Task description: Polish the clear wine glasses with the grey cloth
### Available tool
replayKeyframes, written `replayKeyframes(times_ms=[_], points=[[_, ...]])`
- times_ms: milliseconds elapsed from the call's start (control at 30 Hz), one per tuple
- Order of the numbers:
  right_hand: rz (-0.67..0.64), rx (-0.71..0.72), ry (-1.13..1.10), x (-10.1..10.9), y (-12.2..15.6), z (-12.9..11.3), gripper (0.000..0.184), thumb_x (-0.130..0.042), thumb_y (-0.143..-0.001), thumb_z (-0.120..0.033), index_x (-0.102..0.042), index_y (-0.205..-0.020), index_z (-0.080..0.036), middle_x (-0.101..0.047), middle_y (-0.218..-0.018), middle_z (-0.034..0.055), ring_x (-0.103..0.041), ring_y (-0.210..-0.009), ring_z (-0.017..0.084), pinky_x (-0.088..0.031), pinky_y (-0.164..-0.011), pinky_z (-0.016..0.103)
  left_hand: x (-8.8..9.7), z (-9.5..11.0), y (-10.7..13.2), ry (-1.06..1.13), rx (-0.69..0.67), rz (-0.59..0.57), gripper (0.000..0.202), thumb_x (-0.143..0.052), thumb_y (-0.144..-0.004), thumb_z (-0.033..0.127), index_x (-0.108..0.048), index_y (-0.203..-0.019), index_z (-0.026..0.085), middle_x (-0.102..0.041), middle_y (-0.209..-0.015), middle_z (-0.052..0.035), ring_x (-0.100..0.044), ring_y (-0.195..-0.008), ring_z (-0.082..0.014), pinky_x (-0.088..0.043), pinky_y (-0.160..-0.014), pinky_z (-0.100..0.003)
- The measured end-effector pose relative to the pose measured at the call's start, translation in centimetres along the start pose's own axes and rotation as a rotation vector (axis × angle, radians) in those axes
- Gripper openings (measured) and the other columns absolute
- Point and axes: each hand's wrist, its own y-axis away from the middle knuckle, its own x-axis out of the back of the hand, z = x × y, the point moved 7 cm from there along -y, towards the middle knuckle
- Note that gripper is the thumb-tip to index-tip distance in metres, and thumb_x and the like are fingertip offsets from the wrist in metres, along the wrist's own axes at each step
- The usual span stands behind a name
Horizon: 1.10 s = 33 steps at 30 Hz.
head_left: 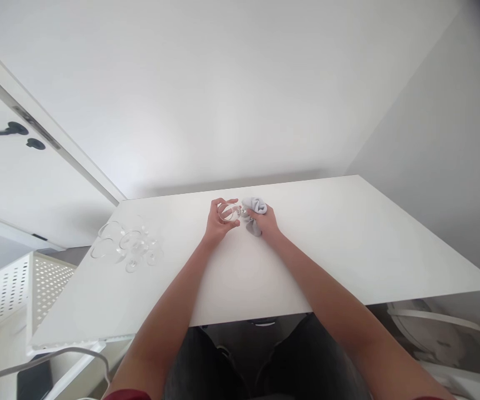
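Observation:
My left hand [215,226] is wrapped round the bowl of a clear wine glass [229,213], fingers and thumb curved about it. Tilted sideways, the glass has its stem end pointing towards my right hand [269,222]. That hand grips a crumpled light grey cloth [255,205], which bunches up at the stem end of the glass and partly hides it. Both hands are close together above the far middle of the white table [248,278]. Over at the table's left stand several clear stemmed glasses [130,240] in a close group.
Behind the table rises a white wall [223,100]. A door with a black handle [13,129] is at the left. Below the table's left end are a white perforated bin [50,278] and a grey cable [56,353]. A chair-like curved frame [435,319] shows at lower right.

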Motion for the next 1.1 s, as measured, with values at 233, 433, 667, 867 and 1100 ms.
replayKeyframes(times_ms=[233, 433, 667, 867, 1100], points=[[-0.075, 0.178, 0.141, -0.7, 0.8, -1.4, 0.033, -0.073, -0.076, -0.040, -0.071, -0.105, -0.024, -0.074, -0.102, 0.0041, -0.066, -0.093, 0.023, -0.053, -0.089, 0.039, 1.1, 0.1, -0.2, -0.010, -0.027, 0.118, 0.068, -0.088, -0.077, 0.041, -0.042, -0.127, 0.032, -0.059, -0.146, -0.0153, -0.072, -0.115, -0.0296, -0.064, -0.075, -0.037], [0.029, 0.237, 0.180, 0.2, 1.4, -2.9, 0.018, -0.063, -0.077, -0.033, -0.065, -0.091, -0.022, -0.068, -0.087, 0.0020, -0.059, -0.081, 0.020, -0.048, -0.077, 0.033, 2.3, -0.3, -0.3, -0.055, -0.049, 0.223, 0.071, -0.089, -0.077, 0.044, -0.051, -0.135, 0.031, -0.064, -0.137, -0.0137, -0.074, -0.107, -0.0264, -0.063, -0.072, -0.034], [-0.516, 0.435, 0.622, -3.3, 4.6, -4.0, 0.026, -0.061, -0.072, -0.020, -0.073, -0.095, -0.024, -0.069, -0.083, -0.0006, -0.060, -0.074, 0.018, -0.043, -0.069, 0.028, 2.9, -1.0, -0.4, -0.126, -0.031, 0.222, 0.072, -0.087, -0.079, 0.042, -0.055, -0.143, 0.033, -0.066, -0.134, -0.0113, -0.071, -0.101, -0.0229, -0.060, -0.067, -0.031], [-0.621, 0.570, 1.139, -5.4, 6.5, -3.2, 0.057, -0.062, -0.082, -0.024, -0.064, -0.138, -0.036, -0.055, -0.149, 0.0039, -0.067, -0.082, 0.016, -0.043, -0.064, 0.027, 2.8, -1.3, -0.5, -0.188, 0.010, 0.209, 0.064, -0.087, -0.078, 0.041, -0.058, -0.134, 0.030, -0.069, -0.133, -0.0120, -0.073, -0.102, -0.0239, -0.058, -0.082, -0.038], [-0.518, 0.513, 1.242, -5.3, 6.3, -2.2, 0.055, -0.058, -0.087, -0.025, -0.062, -0.141, -0.036, -0.055, -0.157, 0.0013, -0.072, -0.102, 0.024, -0.052, -0.074, 0.032, 2.5, -1.9, -0.8, -0.170, 0.002, 0.136, 0.073, -0.086, -0.080, 0.043, -0.051, -0.144, 0.033, -0.061, -0.148, -0.0125, -0.068, -0.117, -0.0264, -0.054, -0.096, -0.042]])
